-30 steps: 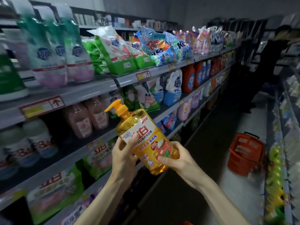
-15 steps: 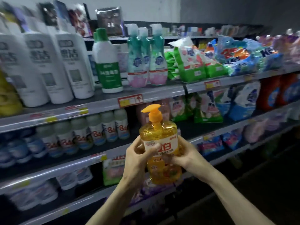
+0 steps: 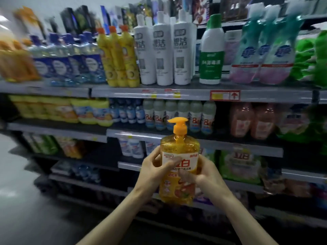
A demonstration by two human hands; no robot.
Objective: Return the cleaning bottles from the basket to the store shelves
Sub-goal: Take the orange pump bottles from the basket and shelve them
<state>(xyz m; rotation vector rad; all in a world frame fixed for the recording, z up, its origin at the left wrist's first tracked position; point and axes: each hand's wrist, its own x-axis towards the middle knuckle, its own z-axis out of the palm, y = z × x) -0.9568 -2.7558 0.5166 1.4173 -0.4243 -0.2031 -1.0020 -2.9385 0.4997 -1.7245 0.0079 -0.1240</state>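
Head view, facing store shelves (image 3: pixel 185 94). Frame is motion-blurred, worst at the left edge.

Orange pump bottle (image 3: pixel 178 167): upright, held in front of the shelving at about the level of the third shelf down. Not resting on any shelf. Pump nozzle points left. White label with red characters faces the camera.

Left hand (image 3: pixel 155 169): grips the bottle's left side, thumb curled across the label front, fingers wrapped behind.

Right hand (image 3: pixel 203 174): grips the right side lower down, thumb lying on the label, fingers curled round the back.

Top shelf, left to right: blue-labelled bottles (image 3: pixel 74 59), yellow bottles (image 3: pixel 120 57), three white bottles (image 3: pixel 162 50), a white bottle with green cap (image 3: pixel 211 50), teal-and-pink bottles (image 3: pixel 261 50).

Second shelf: small pale bottles (image 3: pixel 178 114) directly behind the pump, pink bottles (image 3: pixel 253 119) to the right. Lower shelves hold what look like pouches; blur prevents certainty.
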